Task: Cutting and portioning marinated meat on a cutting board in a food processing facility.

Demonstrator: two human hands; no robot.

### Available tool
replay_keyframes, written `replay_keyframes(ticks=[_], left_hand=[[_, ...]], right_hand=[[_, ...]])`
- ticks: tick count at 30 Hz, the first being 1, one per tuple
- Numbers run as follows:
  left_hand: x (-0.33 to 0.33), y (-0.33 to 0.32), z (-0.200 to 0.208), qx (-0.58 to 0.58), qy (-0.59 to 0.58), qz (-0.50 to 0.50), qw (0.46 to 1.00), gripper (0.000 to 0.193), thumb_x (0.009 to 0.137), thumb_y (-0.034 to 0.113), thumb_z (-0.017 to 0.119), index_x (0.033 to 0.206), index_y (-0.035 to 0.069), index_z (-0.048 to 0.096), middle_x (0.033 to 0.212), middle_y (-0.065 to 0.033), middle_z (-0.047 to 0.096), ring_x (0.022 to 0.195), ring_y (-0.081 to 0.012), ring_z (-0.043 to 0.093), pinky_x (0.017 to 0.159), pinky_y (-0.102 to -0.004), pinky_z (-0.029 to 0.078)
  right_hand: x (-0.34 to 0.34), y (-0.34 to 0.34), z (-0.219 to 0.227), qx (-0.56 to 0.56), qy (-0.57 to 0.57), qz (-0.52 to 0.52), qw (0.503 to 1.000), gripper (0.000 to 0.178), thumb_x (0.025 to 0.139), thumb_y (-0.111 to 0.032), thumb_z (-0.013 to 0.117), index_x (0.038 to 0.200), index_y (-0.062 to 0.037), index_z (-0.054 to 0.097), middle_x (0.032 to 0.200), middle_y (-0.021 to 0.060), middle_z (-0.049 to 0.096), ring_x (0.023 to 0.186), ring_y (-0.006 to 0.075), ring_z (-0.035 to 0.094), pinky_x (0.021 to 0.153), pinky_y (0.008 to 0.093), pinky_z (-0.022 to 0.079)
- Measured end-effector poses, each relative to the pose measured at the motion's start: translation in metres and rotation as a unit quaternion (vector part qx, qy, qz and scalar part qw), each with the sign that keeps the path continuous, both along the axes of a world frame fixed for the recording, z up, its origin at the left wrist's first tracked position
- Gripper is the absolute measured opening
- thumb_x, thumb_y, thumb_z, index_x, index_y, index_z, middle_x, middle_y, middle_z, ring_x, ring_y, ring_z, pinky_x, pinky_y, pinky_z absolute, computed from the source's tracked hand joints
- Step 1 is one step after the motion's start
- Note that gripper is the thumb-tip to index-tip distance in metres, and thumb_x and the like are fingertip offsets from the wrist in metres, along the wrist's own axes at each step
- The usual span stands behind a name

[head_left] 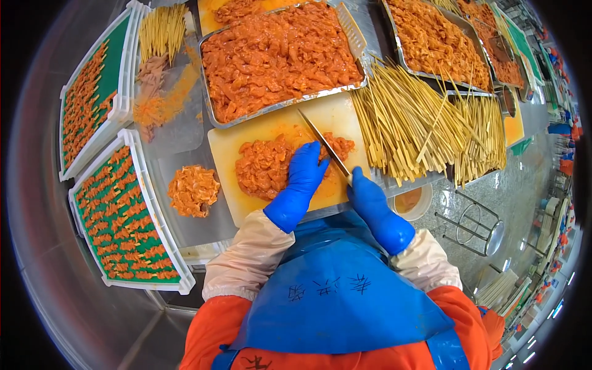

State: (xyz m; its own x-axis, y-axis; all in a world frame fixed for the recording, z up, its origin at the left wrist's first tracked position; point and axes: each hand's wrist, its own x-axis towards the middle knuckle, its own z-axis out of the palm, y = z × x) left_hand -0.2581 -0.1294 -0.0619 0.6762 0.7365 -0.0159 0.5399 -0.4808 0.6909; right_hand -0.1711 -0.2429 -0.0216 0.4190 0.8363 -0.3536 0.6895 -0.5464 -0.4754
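In my right hand (375,202) is the handle of a long kitchen knife (325,143), its blade slanting up and left across the cutting board (222,148). My left hand (305,176), in a blue glove like the right, is closed with its fingers together on the meat, just left of the blade. Beside it lies a mound of red-orange marinated meat pieces (262,169), and a smaller heap of meat (340,147) sits right of the knife. The exact piece under my left fingertips is hidden.
Beyond the board stands a metal tray (213,114) full of marinated meat. Bamboo skewers (413,123) are piled at the right. Left are a separate meat heap (193,190) and white-rimmed trays (161,231) of skewered meat. A metal stool (493,237) stands on the floor.
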Motion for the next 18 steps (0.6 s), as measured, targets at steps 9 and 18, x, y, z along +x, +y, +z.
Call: replay_keyframes(ticks=[9,18], left_hand=[[-0.007,0.021,0.002,-0.01,0.009,0.055,0.998,0.025,0.063,0.019,0.053,0.078,0.001,0.046,0.071,-0.0151,0.048,0.066,-0.0277,0.047,0.058,-0.0312,0.038],[0.009,0.028,-0.001,-0.076,0.051,-0.1,0.991,0.018,0.063,0.009,0.051,0.081,0.005,0.049,0.074,-0.0131,0.048,0.068,-0.0256,0.048,0.06,-0.0295,0.038]], right_hand=[[0.003,-0.042,0.01,-0.033,0.042,-0.036,0.998,0.026,0.069,-0.02,0.045,0.085,-0.0038,0.033,0.061,0.0203,0.048,0.057,0.0357,0.047,0.047,0.0393,0.037],[0.015,-0.037,0.01,0.009,0.186,-0.111,0.976,0.028,0.068,-0.02,0.045,0.088,-0.002,0.035,0.062,0.0191,0.048,0.056,0.0294,0.048,0.047,0.0347,0.037]])
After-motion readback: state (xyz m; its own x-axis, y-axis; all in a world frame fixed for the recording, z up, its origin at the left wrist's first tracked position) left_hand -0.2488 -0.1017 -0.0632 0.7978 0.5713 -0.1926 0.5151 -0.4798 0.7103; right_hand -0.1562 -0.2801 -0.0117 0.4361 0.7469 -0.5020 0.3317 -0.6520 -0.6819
